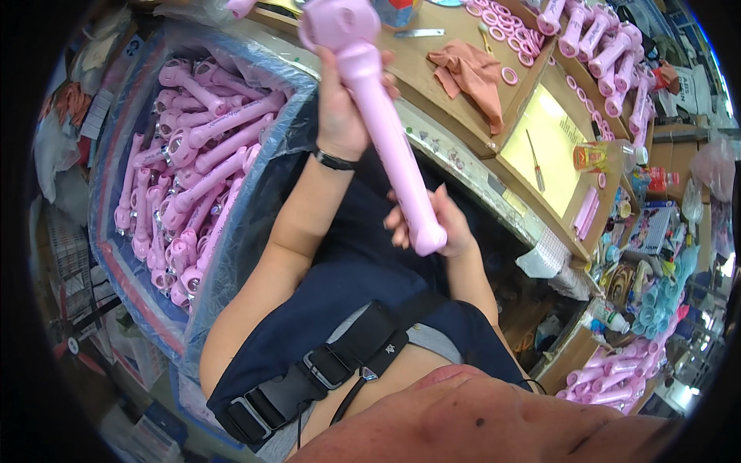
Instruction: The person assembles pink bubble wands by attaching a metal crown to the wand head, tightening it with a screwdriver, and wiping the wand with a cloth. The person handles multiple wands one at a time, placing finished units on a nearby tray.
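My right hand (440,224) gripped the lower end of a long pink plastic handheld fan body (386,123), raised over my lap. My left hand (343,108) clasped it below the round head. Beyond lay the wooden tabletop (455,31).

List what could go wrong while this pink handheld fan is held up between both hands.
1. The pink handheld fan is held over the lap, not the bench; if the left hand or right hand slips, it may drop.
2. Its head sits close to the workbench edge and could knock it.
3. The lined bin of fans is heaped; returned pieces could slide out.
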`<state>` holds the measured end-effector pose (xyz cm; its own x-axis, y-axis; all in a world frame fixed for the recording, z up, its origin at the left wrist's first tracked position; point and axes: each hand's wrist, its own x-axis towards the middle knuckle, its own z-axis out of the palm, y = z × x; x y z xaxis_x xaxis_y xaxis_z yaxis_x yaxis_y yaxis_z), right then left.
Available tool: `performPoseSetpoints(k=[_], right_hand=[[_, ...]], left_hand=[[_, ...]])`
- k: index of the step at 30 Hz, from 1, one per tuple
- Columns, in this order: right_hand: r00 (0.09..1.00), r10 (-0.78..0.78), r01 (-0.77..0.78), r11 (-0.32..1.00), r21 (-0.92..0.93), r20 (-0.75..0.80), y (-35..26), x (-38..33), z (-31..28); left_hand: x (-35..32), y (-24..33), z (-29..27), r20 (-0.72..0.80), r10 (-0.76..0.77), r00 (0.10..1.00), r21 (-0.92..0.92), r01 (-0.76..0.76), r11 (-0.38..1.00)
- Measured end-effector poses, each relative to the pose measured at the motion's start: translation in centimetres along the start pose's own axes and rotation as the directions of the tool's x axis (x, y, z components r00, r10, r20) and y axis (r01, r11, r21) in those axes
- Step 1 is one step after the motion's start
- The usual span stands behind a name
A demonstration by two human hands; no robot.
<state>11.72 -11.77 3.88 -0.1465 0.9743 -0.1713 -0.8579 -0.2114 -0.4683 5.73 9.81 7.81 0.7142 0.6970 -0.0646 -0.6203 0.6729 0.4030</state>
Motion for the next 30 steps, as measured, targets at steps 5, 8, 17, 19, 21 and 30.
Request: performPoseSetpoints(k=[5,8,17,19,21,30], right_hand=[[0.917,-0.326,0.223,0.897,-0.381,-0.231,-0.1,-1.2,2.0],[0.853,-0.481,0.215,0.676,-0.705,-0.201,0.4,-1.5,2.1],[0.984,-0.073,0.058,0.994,-0.094,-0.161,-0.5,-1.8,-0.7],[0.968,-0.135,0.018,0.878,-0.478,-0.212,-0.7,-1.9,-0.2],[0.926,-0.108,-0.202,0.667,-0.717,-0.361,-1.2,-2.1,0.5],[0.405,-0.808,0.109,0.508,-0.855,-0.428,-19.4,-5.3,-1.8]], left_hand=[[0.4,3.4,-0.4,-0.12,0.196,0.973,0.169,-0.175,0.97],[-0.2,3.5,0.2,-0.125,0.259,0.958,0.215,-0.229,0.949],[-1.6,2.4,1.3,-0.003,0.145,0.989,0.306,-0.137,0.942],[-1.9,1.2,1.4,0.077,0.098,0.992,0.363,-0.119,0.924],[-2.0,-0.2,1.6,0.228,0.019,0.973,0.494,-0.132,0.859],[-3.0,-1.9,1.2,0.649,-0.331,0.685,0.699,-0.709,-0.095]])
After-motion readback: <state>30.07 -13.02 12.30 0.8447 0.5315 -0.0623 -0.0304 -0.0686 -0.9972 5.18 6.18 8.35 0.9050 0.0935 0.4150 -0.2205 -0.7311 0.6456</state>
